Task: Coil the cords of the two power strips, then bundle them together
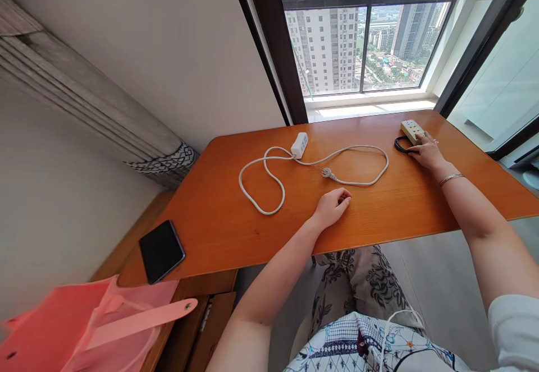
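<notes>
My right hand (428, 151) is at the far right of the desk, its fingers over the near end of a cream power strip (412, 129) and beside the strip's coiled black cord (401, 145). The underside of its grip is hidden. Near the front edge, my left hand (332, 208) rests on the wood with its fingers curled in and nothing visible in them. Beyond it lies a white power strip (299, 145) with a loosely looped white cable (275, 178). That cable's plug (327, 173) lies just past my left hand, apart from it.
The brown wooden desk (227, 220) has a black-screened tablet (162, 251) at its left end. A pink bag (54, 316) with a strap sits at the lower left. Behind the desk are a wall, a gathered curtain (126, 114) and a window (366, 46).
</notes>
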Motion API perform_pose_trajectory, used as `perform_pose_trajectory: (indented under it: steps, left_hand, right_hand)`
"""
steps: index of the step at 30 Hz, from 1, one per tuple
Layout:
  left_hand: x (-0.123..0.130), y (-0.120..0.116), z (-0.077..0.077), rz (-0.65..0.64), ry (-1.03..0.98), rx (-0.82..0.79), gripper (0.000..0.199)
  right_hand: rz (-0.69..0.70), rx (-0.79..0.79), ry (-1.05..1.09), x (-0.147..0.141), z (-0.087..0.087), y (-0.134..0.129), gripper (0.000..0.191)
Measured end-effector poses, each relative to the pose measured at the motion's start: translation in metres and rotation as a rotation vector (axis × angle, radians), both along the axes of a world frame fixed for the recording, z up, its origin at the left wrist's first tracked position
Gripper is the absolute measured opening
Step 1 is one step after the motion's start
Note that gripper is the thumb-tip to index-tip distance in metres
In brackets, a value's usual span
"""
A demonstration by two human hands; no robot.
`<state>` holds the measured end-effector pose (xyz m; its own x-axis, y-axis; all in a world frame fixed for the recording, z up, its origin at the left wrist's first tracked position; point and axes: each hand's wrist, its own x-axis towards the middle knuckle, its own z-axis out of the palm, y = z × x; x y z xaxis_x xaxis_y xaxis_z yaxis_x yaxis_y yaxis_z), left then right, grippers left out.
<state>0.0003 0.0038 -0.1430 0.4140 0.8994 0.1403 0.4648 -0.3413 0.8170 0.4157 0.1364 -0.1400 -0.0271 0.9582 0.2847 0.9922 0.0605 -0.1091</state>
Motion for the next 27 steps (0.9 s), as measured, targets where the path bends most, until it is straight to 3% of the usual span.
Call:
perform_pose_trajectory:
  steps: [9,17,22,27]
  left_hand:
    - [-0.001,0.001,0.0,-0.007,-0.019,-0.005,0.011]
    - [0.0,0.001,0.0,-0.01,-0.003,0.006,0.011]
    - [0.001,0.002,0.0,-0.013,-0.017,-0.011,0.01]
    - [0.001,0.003,-0.001,-0.016,-0.017,-0.008,0.012]
  right_hand:
    - [-0.188,0.014,-0.048,-0.01,0.015,0.008,0.043]
    - [-0.19,0.082,-0.035,-0.033,0.009,-0.011,0.05]
    - [-0.209,0.005,0.026,-0.05,0.012,-0.005,0.049]
    - [-0.235,-0.023,0.082,-0.049,0.008,0.003,0.051]
